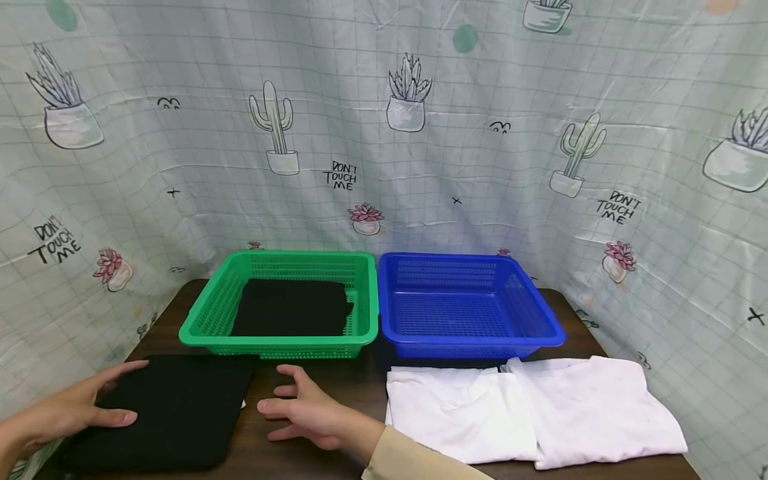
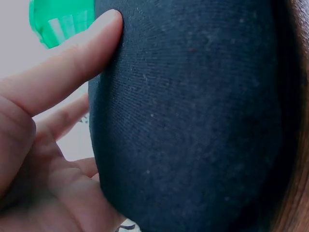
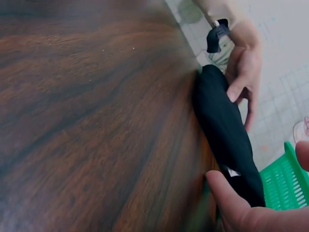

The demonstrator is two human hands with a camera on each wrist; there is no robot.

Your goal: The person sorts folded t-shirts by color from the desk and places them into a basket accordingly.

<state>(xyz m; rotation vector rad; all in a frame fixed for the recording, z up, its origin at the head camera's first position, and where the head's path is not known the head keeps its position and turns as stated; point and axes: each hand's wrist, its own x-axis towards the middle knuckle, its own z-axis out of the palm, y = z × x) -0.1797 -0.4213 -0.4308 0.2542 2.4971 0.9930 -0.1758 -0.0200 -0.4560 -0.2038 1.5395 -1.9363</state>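
A thick, folded black cloth with rounded corners lies flat at the table's left. My left hand is at its left side, thumb resting on the top near the edge. The other fingers stretch along that side, partly hidden behind the cloth in the left wrist view. My right hand, in a beige sleeve, is apart from the cloth's right edge, fingers spread and holding nothing. A small white bit shows at that edge. Just beyond stands a green basket with another folded black cloth inside.
Right of the green basket is a blue basket with its mesh bottom showing. Two folded white cloths, one left and one right, lie in front of it. A patterned curtain surrounds the dark wooden table.
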